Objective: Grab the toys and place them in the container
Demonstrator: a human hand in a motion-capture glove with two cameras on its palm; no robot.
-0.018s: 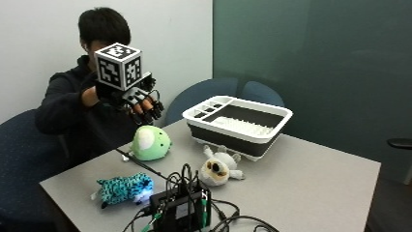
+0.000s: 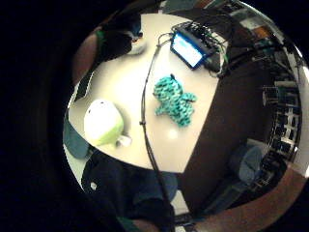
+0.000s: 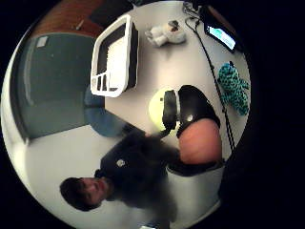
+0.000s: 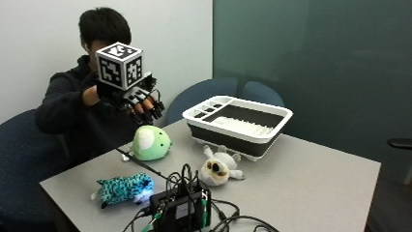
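A person seated at the bench (image 4: 322,193) raises the gloved right hand (image 4: 138,104) above the toys, its fingers hanging relaxed and spread, holding nothing. Going left to right across the outside view: a teal plush toy (image 4: 122,188) lies near the bench's front-left corner, beside a small electronic device (image 4: 183,208) with a tangle of cables (image 4: 225,220). Behind it, just below the raised hand, a green round plush (image 4: 151,142) stands upright near the person's edge of the bench, the nearest toy to the hand and likely the first to be picked. Further right, a grey-and-white plush owl (image 4: 217,169) sits just in front of the container (image 4: 238,123), a white-rimmed dark basin that appears to hold no toys yet. All three toys rest on the bench, outside the container, so the task seems not yet begun; the hand appears poised to come down on the green plush.
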